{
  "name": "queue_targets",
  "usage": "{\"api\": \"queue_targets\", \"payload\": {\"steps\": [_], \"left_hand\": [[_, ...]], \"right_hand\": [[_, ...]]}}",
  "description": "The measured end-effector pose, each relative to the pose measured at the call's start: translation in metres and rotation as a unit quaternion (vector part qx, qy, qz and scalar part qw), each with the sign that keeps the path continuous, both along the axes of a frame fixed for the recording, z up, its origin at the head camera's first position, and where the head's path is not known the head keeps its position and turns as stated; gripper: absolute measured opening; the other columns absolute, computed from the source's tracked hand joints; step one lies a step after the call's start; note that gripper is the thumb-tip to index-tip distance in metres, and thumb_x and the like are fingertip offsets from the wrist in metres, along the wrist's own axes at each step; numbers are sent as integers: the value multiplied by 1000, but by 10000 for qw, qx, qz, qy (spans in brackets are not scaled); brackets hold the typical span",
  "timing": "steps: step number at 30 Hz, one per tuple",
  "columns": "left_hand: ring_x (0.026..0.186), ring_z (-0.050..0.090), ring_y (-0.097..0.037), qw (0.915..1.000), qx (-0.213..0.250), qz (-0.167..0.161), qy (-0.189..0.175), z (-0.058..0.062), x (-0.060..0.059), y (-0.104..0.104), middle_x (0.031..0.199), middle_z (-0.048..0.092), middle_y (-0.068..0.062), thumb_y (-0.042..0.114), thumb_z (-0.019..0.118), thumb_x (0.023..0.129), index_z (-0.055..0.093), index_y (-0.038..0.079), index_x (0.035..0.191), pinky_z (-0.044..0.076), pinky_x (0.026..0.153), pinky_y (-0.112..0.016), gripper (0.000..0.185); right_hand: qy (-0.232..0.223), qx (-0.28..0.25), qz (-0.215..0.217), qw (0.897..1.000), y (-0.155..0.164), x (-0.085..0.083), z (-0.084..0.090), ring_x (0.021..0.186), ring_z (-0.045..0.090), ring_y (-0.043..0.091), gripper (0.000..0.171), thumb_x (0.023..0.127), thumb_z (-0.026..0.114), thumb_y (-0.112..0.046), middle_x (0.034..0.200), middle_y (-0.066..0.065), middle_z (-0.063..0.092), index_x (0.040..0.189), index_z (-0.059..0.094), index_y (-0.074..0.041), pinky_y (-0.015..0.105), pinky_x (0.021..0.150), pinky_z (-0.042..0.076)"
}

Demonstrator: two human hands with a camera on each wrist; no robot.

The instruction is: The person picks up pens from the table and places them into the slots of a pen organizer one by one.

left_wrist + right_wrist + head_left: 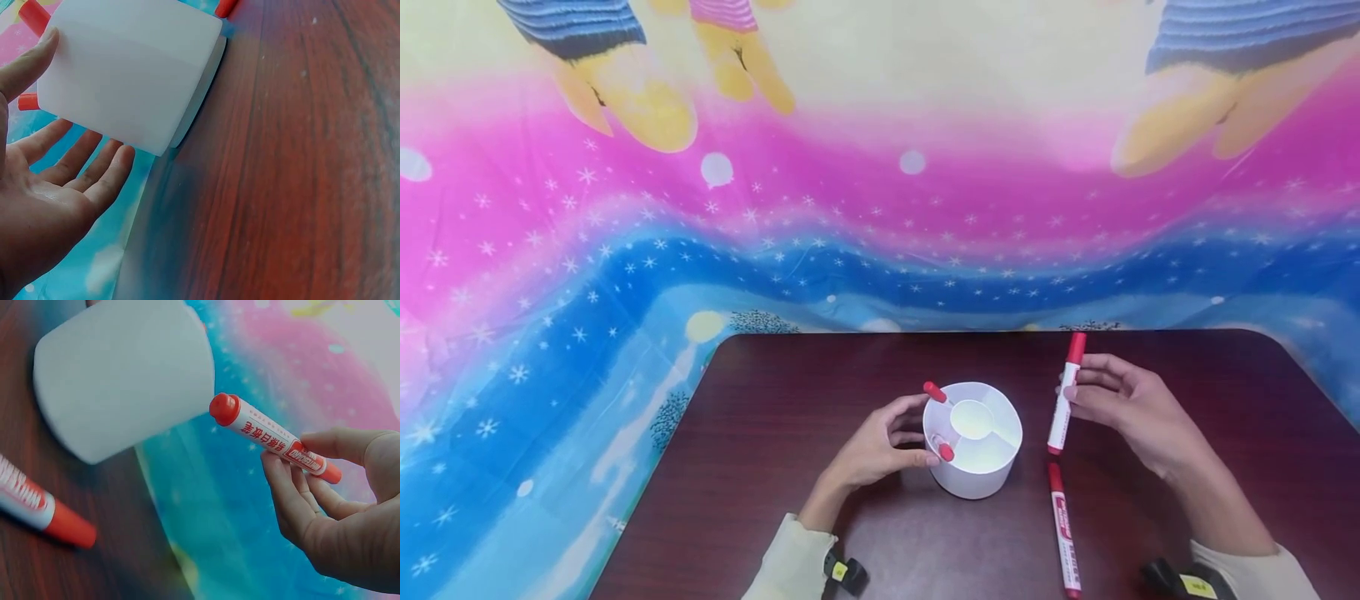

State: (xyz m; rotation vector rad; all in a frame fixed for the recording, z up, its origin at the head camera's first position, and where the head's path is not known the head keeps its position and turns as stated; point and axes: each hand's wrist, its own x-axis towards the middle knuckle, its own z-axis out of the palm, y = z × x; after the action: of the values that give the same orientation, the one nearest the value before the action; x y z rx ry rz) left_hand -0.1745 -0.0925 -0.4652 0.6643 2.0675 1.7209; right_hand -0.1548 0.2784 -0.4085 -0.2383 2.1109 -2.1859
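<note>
A white round pen holder (976,482) with a round middle cup and divided outer compartments stands on the table. My left hand (874,443) holds it from the left, thumb at the near side and fingers round the far side. Two red-ended markers stick up from its left compartments, one at the back (934,391) and one at the front (946,451). To the right of the holder, my right hand (1150,415) pinches a red-and-white whiteboard marker (269,434) between thumb and fingers, raised and nearly upright, its red cap on top in the head view.
Another red-and-white marker (1063,533) lies on the dark wooden table (760,467), right of the holder and below the held one. A colourful printed cloth (850,192) hangs behind the table's far edge.
</note>
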Motion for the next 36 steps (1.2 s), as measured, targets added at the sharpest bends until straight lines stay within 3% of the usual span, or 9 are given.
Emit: {"api": "queue_targets", "payload": {"steps": [9,18,36], "left_hand": [[137,64,-34,10000,59,2,-35,-1,0,1,159,55,-15,20,91,88,45,10,162,58,110,-50,88],[136,64,-34,9999,132,-19,-63,-1,-1,1,158,55,-16,20,91,88,45,9,162,58,110,-51,88],[136,64,-34,9998,173,-24,-59,0,-1,1,158,55,-16,19,91,88,46,9,161,54,113,-59,86]], "right_hand": [[148,-421,74,9990,-13,-1,13,104,78,13,38,102,64,9,116,1,71,133,59,-12,28,89,66],[102,-445,44,9989,-24,-3,18,102,77,13,37,102,65,6,115,2,69,133,56,-11,28,89,66],[9,-474,-118,9988,-41,-3,13,98,77,12,25,102,69,1,108,0,71,125,59,-6,30,88,66]]}}
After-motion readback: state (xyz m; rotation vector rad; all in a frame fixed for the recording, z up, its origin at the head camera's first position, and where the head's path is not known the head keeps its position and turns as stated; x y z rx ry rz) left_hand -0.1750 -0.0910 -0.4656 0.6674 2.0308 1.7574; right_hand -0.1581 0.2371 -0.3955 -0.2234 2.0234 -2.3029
